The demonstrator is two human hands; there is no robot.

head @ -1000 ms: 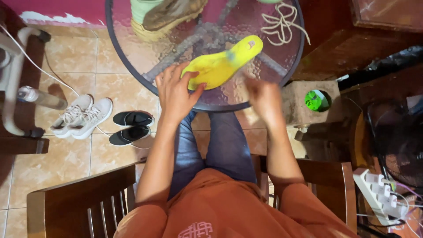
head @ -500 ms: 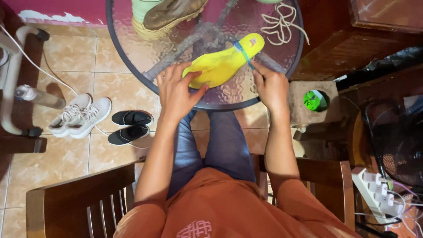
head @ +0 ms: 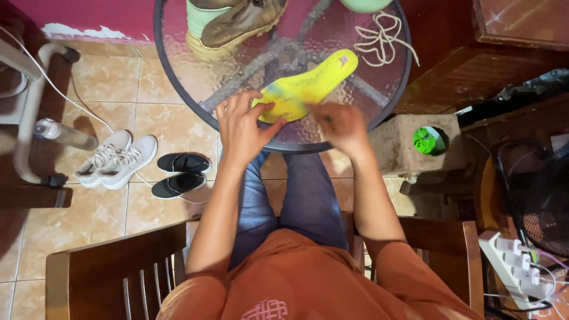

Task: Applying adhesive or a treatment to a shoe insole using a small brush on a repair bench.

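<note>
- While my left hand (head: 242, 127) keeps its spread fingers pressed on the yellow insole (head: 308, 87), I see the insole now lies flatter on the glass table (head: 379, 112).
- My right hand (head: 342, 125) has slipped off it, blurred; I cannot tell its finger state.
- Beside the table, a hollow block (head: 403, 148) holds something green (head: 425, 140).

Both forearms extend forward from the seated torso, elbows bent, roughly parallel. Left hand (head: 240, 127): palm down, fingers spread and slightly curled, thumb angled inward toward the right; fingertips pressing down. Right hand (head: 341, 125): palm down, motion-blurred, fingers loosely curled, so the grip cannot be judged. Hands near each other, not touching. Wrists straight. Short orange sleeves; forearms bare.
</note>
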